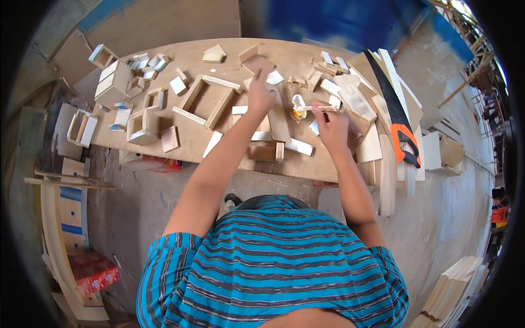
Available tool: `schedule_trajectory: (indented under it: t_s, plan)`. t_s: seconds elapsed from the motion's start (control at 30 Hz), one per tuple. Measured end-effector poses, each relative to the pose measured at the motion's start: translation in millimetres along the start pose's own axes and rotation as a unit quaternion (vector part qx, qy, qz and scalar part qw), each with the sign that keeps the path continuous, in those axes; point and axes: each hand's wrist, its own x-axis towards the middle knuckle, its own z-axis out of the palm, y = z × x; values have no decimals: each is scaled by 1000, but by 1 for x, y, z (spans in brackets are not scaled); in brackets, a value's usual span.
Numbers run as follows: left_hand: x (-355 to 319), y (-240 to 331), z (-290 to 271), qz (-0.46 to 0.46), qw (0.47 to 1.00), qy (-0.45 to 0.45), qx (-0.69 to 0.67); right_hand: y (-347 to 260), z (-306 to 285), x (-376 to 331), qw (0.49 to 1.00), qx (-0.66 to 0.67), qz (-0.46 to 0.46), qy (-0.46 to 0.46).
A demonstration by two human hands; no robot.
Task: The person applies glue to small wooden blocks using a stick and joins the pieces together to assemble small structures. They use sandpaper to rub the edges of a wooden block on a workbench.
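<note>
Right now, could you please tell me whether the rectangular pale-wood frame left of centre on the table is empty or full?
Empty: inside the frame, only plain brown shows between its four sides.

At twelve o'clock we have our left hand (261,94) near a board (252,63); at two, our right hand (332,128) holds a stick (315,108); at eleven lies a wooden frame (221,108).

The bench (188,141) in front carries a rectangular wooden frame (221,109), boxy wooden pieces (145,128) leftward, and boards (356,103) heaped rightward.
</note>
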Motion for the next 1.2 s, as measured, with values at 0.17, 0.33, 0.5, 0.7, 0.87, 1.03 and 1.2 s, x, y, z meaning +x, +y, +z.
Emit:
schedule_trajectory:
  t_s: [0.17,0.33,0.5,0.7,0.87,1.03,1.2]
  plan:
    - [-8,20,-3,103,974,-132,151,34,2,-13,982,81,167,29]
    - [-10,44,2,74,918,-306,242,46,0,-16,951,176,238,85]
    - [-14,41,22,99,922,-301,220,41,5,-16,960,167,213,71]
    - [-10,33,35,93,940,-303,129,33,-1,-4,997,29,68,-5]
    - [-13,21,47,99,949,-297,35,44,-6,12,974,129,185,19]
    - [-16,14,43,66,947,-307,-61,60,-14,20,898,268,335,92]
    - [-11,17,41,44,938,-345,-6,76,-23,17,825,364,413,128]
